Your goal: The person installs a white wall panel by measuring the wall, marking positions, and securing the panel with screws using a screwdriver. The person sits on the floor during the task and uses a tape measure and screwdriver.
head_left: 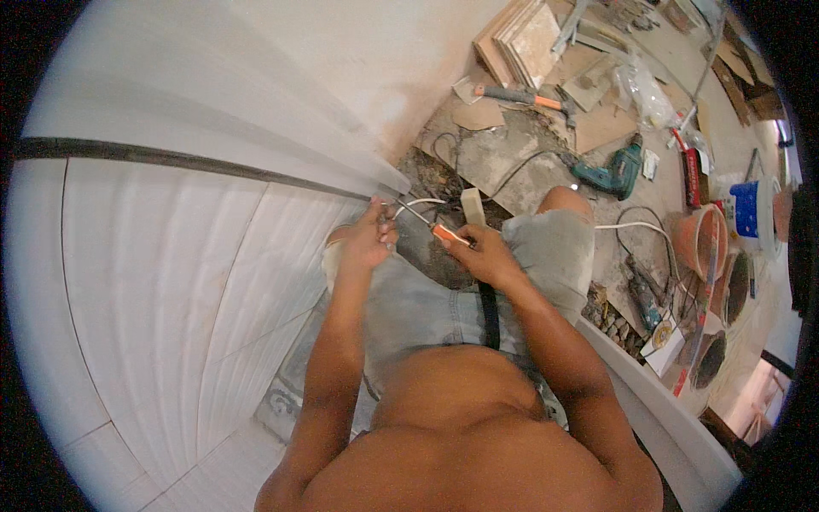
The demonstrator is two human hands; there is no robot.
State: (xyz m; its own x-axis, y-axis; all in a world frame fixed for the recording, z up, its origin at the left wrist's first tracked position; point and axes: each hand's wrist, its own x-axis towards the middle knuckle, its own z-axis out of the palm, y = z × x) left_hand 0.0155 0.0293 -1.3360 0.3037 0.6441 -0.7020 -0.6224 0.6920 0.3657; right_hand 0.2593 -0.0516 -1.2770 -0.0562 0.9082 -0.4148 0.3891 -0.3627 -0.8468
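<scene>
My right hand (pixel 478 256) grips a screwdriver (pixel 448 236) with an orange handle, its metal shaft pointing up-left toward my left hand (pixel 371 235). My left hand has its fingers bent around the shaft's tip area at the lower edge of a white panel (pixel 247 94) above wall tiles (pixel 145 282); what they hold is too small to make out. A white cable (pixel 415 202) runs just beyond my hands. A pale block-shaped piece (pixel 472 207) stands beside my right hand, near the broken floor between my knees.
Ahead lie a hammer (pixel 550 102), tile offcuts (pixel 525 43), a green drill (pixel 614 171) and a clear plastic bag (pixel 644 94). At right are a red tube (pixel 691 171), buckets (pixel 699 230), a power tool (pixel 644 294) and cords. A white ledge (pixel 648 401) runs beside me.
</scene>
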